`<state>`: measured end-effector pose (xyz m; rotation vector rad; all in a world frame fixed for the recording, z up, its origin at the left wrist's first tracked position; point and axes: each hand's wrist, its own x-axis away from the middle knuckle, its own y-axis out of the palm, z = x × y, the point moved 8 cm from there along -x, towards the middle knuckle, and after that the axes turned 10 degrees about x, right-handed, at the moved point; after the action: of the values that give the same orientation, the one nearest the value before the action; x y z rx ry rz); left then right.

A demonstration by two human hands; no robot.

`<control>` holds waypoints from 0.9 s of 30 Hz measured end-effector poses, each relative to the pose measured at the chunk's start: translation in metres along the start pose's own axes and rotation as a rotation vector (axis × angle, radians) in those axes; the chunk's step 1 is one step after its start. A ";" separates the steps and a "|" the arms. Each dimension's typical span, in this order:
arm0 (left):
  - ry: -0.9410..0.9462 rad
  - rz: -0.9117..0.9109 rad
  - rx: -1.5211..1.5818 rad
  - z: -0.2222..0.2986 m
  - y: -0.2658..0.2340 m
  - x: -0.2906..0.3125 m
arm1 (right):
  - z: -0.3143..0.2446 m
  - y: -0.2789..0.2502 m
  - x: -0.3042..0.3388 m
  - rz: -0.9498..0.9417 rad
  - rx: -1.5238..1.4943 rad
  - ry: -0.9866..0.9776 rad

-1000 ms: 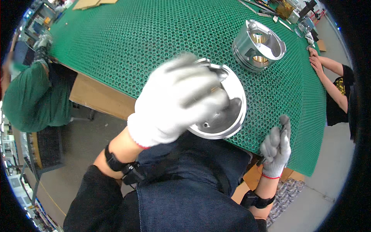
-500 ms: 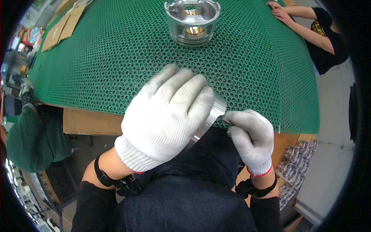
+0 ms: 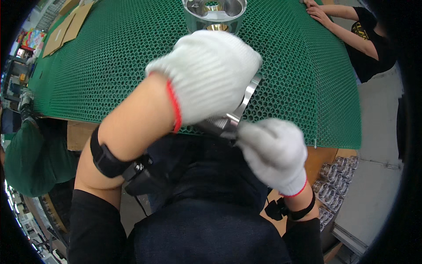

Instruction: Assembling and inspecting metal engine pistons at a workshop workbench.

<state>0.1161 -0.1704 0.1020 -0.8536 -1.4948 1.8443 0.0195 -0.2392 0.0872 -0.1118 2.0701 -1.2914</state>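
A silver metal piston [image 3: 248, 96] is held over the near edge of the green mat. My left hand [image 3: 209, 77], in a white knit glove, bends over its top with the fingers wrapped down the far side, mostly hidden. Only a shiny curved edge and a darker lower part of the piston show. My right hand [image 3: 277, 152], gloved too and blurred, is closed in a pinch against the piston's lower right edge; what its fingers hold is too smeared to name. Beyond my left hand, another piston [image 3: 214, 16] with brass-coloured bores stands upright on the mat.
The green honeycomb mat [image 3: 110, 75] covers the table. Flattened cardboard [image 3: 61, 33] lies at the far left. Several more pistons [image 3: 336, 182] stand in rows at the lower right. Another person's hands [image 3: 317, 13] rest at the far right edge; someone in green [image 3: 39, 163] is at the left.
My left hand has swung forward and turned over, tilting the piston with it. My right hand has shifted slightly left and stays by the piston's edge.
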 end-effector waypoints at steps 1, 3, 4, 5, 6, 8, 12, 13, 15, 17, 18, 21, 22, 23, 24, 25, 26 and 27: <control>-0.085 -0.162 -0.001 -0.005 0.008 -0.011 | 0.008 -0.006 -0.003 0.077 0.013 0.023; 0.015 -0.155 -0.053 -0.004 0.012 -0.020 | 0.011 -0.010 -0.008 0.003 0.132 -0.019; -0.001 -0.151 -0.050 -0.006 0.009 -0.021 | 0.009 -0.012 -0.009 -0.004 0.126 -0.033; -0.017 -0.201 -0.067 -0.007 0.008 -0.021 | 0.004 -0.009 -0.009 -0.059 0.143 -0.059; -0.036 -0.252 -0.083 -0.009 0.007 -0.019 | -0.001 -0.006 -0.009 -0.113 0.158 -0.087; 0.009 -0.244 -0.064 -0.004 0.008 -0.021 | 0.000 -0.001 -0.007 -0.236 0.167 -0.057; 0.022 -0.036 0.079 -0.011 0.002 -0.001 | 0.004 0.030 0.007 -0.611 0.103 -0.026; 0.016 0.154 0.172 -0.019 -0.012 0.012 | 0.005 0.041 0.020 -0.742 0.071 -0.051; -0.041 0.185 0.387 -0.044 -0.016 0.036 | 0.021 0.015 0.029 -0.517 -0.174 0.112; -0.156 0.693 0.628 -0.094 -0.015 0.092 | 0.050 0.010 0.059 -0.429 -0.594 0.654; -0.299 0.742 0.932 -0.111 0.007 0.116 | 0.045 0.015 0.060 -0.404 -0.589 0.727; -0.356 0.773 1.152 -0.096 0.044 0.157 | 0.034 0.030 0.062 -0.485 -0.644 0.732; -0.292 0.747 1.083 -0.083 0.049 0.166 | 0.025 0.031 0.049 -0.454 -0.694 0.652; -0.257 0.724 0.999 -0.070 0.046 0.175 | 0.014 0.032 0.035 -0.440 -0.763 0.557; -0.270 0.744 1.108 -0.079 0.044 0.173 | 0.005 0.038 0.024 -0.440 -0.792 0.497; -0.264 0.766 1.222 -0.093 0.040 0.167 | 0.003 0.041 0.020 -0.440 -0.795 0.477; -0.342 0.613 0.998 -0.088 0.030 0.164 | -0.001 0.049 0.020 -0.538 -0.784 0.447; -0.429 0.611 0.855 -0.085 0.026 0.164 | -0.004 0.056 0.023 -0.633 -0.771 0.415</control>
<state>0.0825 0.0043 0.0457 -0.5130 -0.4888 2.9144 0.0147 -0.2172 0.0312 -0.9743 2.9442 -0.7857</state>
